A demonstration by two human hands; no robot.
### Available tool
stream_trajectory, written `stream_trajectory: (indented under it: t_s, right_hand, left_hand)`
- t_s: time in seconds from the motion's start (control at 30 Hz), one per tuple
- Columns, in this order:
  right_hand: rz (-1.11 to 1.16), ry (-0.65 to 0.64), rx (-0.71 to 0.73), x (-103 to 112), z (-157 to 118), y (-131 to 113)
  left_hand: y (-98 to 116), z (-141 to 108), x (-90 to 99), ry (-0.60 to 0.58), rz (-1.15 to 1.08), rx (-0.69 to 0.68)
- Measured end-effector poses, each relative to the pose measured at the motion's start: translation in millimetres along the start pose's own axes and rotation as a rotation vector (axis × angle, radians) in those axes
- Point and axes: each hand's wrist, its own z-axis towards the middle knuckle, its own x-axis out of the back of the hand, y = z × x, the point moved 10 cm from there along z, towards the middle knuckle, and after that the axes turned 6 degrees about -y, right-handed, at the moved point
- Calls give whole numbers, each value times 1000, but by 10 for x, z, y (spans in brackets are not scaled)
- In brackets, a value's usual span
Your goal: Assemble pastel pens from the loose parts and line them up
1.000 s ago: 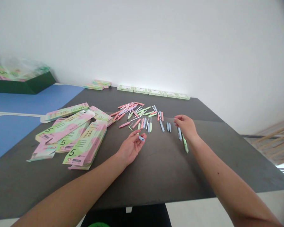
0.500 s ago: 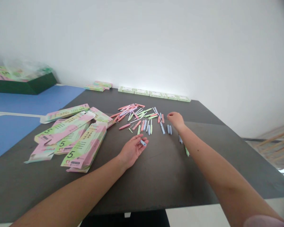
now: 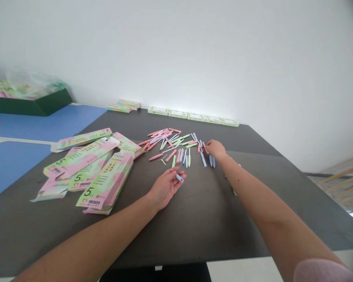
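Observation:
My left hand is low over the table, palm up, with its fingers curled round a short blue pen part. Farther right, my right hand has its thumb and fingertips pinched on a small red pen part at the right edge of the pen pile. Two blue pieces lie just below that hand. A longer blue pen piece is on their left. Red, green, purple and blue pen parts lie scattered beyond my left hand, among them a red one.
Opened pink and green packets are heaped on the dark table at left. A row of light boxes lines the wall. A green tray with more packets stands at the back left. Small pieces lie partly behind my right forearm.
My right hand has moved slightly left and its fingertips now meet a red pen part, which has tilted. My left hand holds the blue part much as before.

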Motion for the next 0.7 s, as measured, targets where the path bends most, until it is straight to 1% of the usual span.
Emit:
stream_trajectory:
  t_s: [0.13,0.23,0.5,0.6,0.7]
  right_hand:
    - [-70,-51,50,-25,-11,-159]
    - [-98,-88,56,-74,-8,-251]
    - [-108,-144,51,-111,-16,-291]
    - [-91,-133,47,-44,-81,-294]
    - [-62,-98,43,114,-177,-309]
  left_hand:
    - [6,-13,-17,2,-4,1]
    - [10,-7,-10,3,0,-4]
    - [-1,12,9,4,4,-4]
    - [3,5,-1,5,-1,-4]
    - [3,-1,-7,1,-14,-1]
